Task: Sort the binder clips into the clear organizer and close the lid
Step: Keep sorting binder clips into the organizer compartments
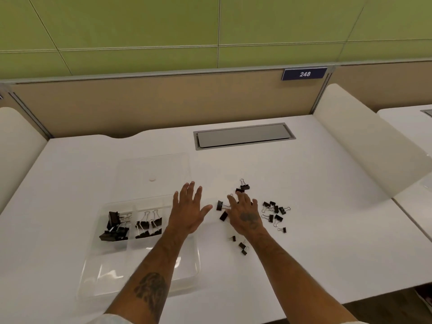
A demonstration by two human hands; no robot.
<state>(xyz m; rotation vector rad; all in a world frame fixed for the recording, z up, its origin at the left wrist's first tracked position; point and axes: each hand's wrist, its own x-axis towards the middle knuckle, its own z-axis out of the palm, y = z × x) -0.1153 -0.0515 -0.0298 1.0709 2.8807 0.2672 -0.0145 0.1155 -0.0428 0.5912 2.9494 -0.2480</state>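
clear plastic organizer [98, 265] at the near left of a white desk [327, 218], lid [152, 169] open and flat on the far side. large black binder clips [114, 226] heaped in the far-left compartment, medium clips [148, 226] in the one beside it. left grip [187, 213] released, fingers spread, palm down above the organizer's far right corner, holding nothing. right grip [245, 213] also released, palm down, fingers splayed over loose clips [274, 212] scattered on the desk just right of the organizer. two clips [221, 210] between the grips, a few small clips [243, 248] near the right wrist. grey cable hatch [243, 135] set into the desk farther back; blue plate [304, 74] marked 248 on the tan partition behind.
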